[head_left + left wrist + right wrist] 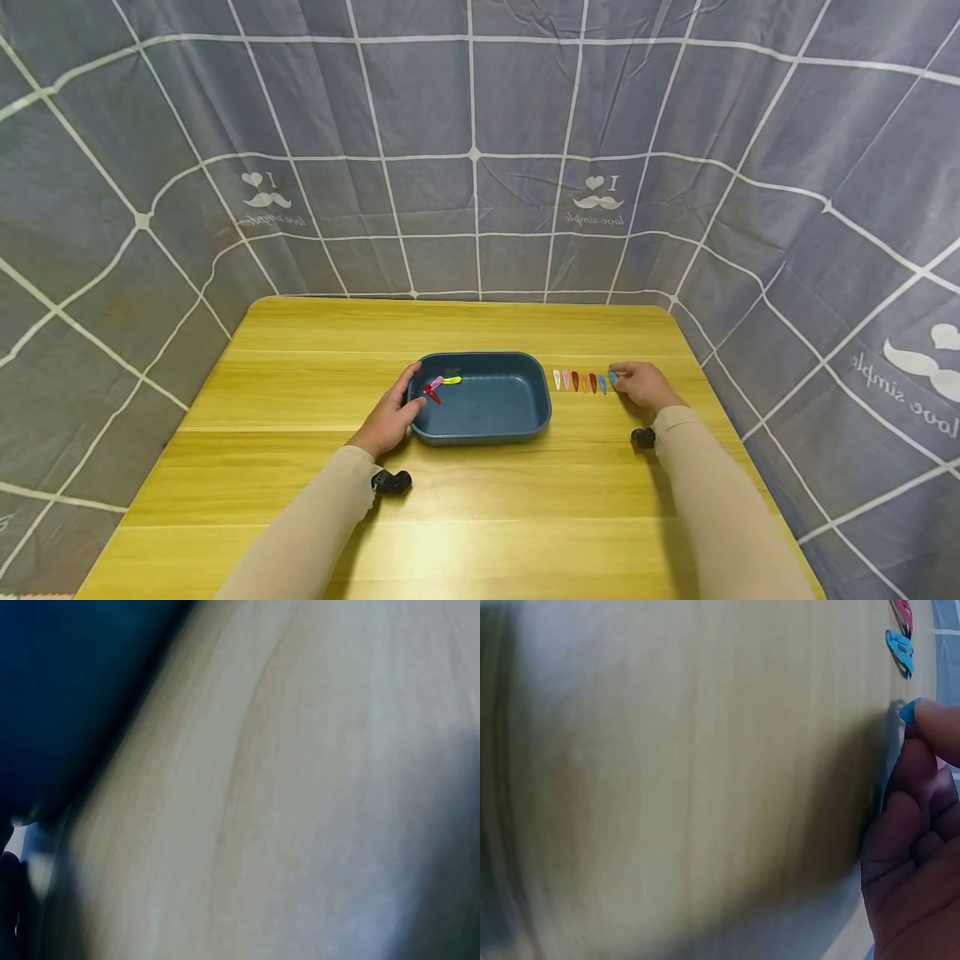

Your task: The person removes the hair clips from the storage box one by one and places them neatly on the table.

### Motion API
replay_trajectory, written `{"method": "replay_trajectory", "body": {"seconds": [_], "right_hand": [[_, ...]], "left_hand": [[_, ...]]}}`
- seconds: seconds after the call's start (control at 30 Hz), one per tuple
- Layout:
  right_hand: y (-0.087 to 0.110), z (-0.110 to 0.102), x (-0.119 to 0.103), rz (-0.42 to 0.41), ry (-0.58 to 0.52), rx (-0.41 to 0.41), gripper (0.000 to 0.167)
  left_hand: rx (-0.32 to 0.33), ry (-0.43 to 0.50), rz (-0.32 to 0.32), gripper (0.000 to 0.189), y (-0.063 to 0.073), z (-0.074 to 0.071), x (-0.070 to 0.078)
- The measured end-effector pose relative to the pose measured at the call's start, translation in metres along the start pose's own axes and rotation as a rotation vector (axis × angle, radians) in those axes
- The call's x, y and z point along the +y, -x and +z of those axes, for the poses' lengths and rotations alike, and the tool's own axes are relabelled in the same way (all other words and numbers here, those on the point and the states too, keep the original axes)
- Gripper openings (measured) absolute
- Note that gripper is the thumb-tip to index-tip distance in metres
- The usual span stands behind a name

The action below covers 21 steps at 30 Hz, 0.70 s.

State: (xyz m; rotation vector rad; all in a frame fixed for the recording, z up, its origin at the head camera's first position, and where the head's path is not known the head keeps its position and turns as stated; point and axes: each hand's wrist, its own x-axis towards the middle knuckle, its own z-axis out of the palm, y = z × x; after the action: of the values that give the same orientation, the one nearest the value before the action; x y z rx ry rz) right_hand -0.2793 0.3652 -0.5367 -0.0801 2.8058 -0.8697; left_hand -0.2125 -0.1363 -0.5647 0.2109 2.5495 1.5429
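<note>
My left hand (386,419) grips the left wall of a dark blue plastic basin (480,438), its thumb over the rim. Inside, at the left end, lie a yellow hair clip (452,381), a pink hair clip (437,382) and red ones (433,395). Right of the basin my right hand (643,385) pinches a blue hair clip (907,712) between thumb and finger, low over the table. It is at the right end of a row of several snap hair clips, beside another blue clip (901,652). The left wrist view shows only the basin's side (67,690) and wood.
The row on the wooden table (480,517) runs from a white clip (557,380) through pink, red and orange ones to blue. A grey checked curtain (420,100) hangs around the table's back and sides. Black wrist cameras (392,482) sit at both cuffs.
</note>
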Motion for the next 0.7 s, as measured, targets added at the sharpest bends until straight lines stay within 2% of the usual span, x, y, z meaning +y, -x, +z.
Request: {"method": "replay_trajectory", "body": {"seconds": [0.23,0.7], "right_hand": [[-0.0010,0.0051,0.0012,0.013,-0.024,-0.009,0.043],[0.0022,0.0084,0.0003,0.025,0.012,-0.030,0.044]], "left_hand": [[0.001,0.003,-0.004,0.069,0.0002,-0.0006,0.0005],[-0.002,0.008,-0.007,0.068,0.0007,-0.0004,0.0025]]}}
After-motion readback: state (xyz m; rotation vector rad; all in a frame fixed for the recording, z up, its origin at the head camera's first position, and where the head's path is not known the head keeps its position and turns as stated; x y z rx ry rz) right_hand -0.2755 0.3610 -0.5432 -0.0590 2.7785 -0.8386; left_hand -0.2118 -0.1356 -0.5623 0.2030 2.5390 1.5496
